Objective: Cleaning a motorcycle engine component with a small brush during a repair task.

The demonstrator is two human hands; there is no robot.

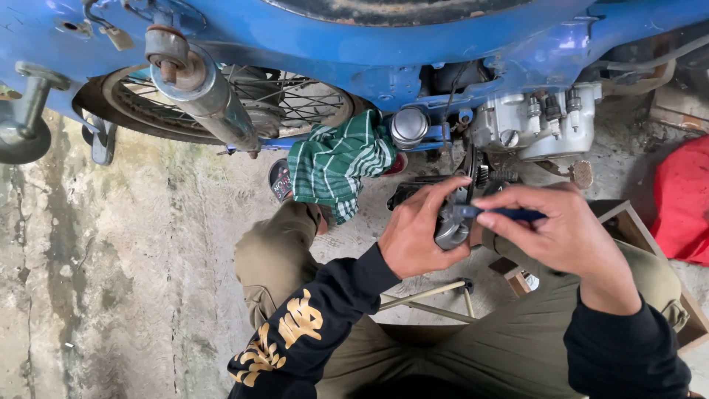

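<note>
The floor [111, 295] is rough grey concrete with green and dark stains on the left side. Above it stands a blue motorbike [369, 44]. Its back wheel [221, 103] with thin spokes is on the left, and a grey exhaust pipe [199, 89] sticks out in front of the wheel. A green checked cloth [340, 159] hangs off the bike near the middle. The person squats on the floor in tan trousers and black sleeves. The left hand [417, 233] is closed around a small grey metal part [452, 225], held up in front of the knees. The right hand [565, 229] pinches a dark blue tool [509, 214], and its tip touches the metal part. Behind the hands sits the silver engine [539, 122]. A wooden box [628, 222] lies by the right knee, and something red [683, 199] lies at the far right.
</note>
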